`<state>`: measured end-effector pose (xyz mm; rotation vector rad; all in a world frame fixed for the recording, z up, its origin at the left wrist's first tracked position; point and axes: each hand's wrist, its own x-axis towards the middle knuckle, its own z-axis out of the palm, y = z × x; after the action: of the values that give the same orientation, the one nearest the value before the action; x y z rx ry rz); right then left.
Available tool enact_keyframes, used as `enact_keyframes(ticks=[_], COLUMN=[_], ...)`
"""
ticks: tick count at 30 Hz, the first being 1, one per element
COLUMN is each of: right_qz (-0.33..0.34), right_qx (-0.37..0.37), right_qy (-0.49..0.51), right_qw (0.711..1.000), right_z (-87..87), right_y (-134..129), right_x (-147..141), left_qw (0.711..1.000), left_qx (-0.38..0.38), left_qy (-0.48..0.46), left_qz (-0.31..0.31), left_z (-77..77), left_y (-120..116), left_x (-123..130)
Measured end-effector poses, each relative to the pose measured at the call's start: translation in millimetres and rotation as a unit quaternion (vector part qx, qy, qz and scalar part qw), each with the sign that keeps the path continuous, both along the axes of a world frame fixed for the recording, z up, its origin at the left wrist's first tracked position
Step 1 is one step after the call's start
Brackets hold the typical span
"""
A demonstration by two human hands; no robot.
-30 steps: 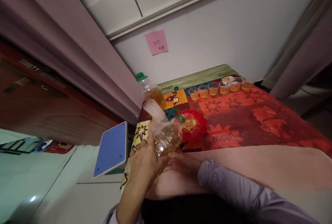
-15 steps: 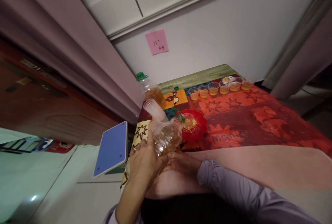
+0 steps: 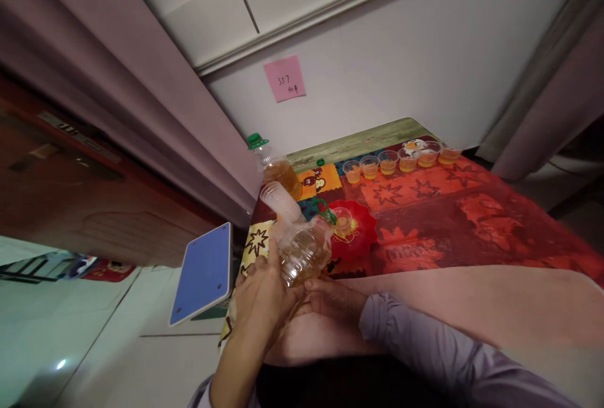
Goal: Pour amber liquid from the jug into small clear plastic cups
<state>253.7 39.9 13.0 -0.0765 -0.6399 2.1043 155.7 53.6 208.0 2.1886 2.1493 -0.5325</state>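
A large clear plastic bottle [image 3: 302, 257] with pale amber liquid lies tilted, its neck with a green handle ring [image 3: 325, 211] pointing away to the right. My left hand [image 3: 264, 288] grips its body from the left, index finger stretched along the side. From the right, my right hand [image 3: 333, 298] holds the lower part, its fingertips partly hidden behind the bottle. The mouth is at a small clear plastic cup [image 3: 343, 221] on a red scalloped plate [image 3: 361, 247]. Whether liquid is flowing cannot be made out.
A second bottle with a green cap [image 3: 282, 175] stands at the back left, near a stack of clear cups [image 3: 282, 201]. Several cups with amber liquid [image 3: 388, 162] line the back edge. A green cap [image 3: 321, 162] lies nearby. A blue stool [image 3: 202, 272] stands left of the table.
Hardly anything differs. Both hands and the tilted bottle keep their place; the view has shifted very slightly.
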Motion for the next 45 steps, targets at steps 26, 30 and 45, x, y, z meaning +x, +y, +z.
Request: enact_keyframes(ticks=[26,30,45], right_qz=[-0.007,0.004,-0.132], right_qx=[0.008,0.022,0.055], right_qy=[-0.023,-0.025,-0.127], right_qw=[1.0,0.999,0.982], right_z=[-2.5,-3.5,-16.2], right_y=[3,3,13], right_x=[-2,-3,5], left_qw=[0.999,0.999,0.915], left_qx=[0.021,0.026,0.239], left_qy=[-0.021,-0.024,-0.318], left_qz=[-0.011,-0.016,-0.066], left_z=[-6.1,-7.3,-76.4], left_y=[3,3,-9], left_x=[-4,-6,-69])
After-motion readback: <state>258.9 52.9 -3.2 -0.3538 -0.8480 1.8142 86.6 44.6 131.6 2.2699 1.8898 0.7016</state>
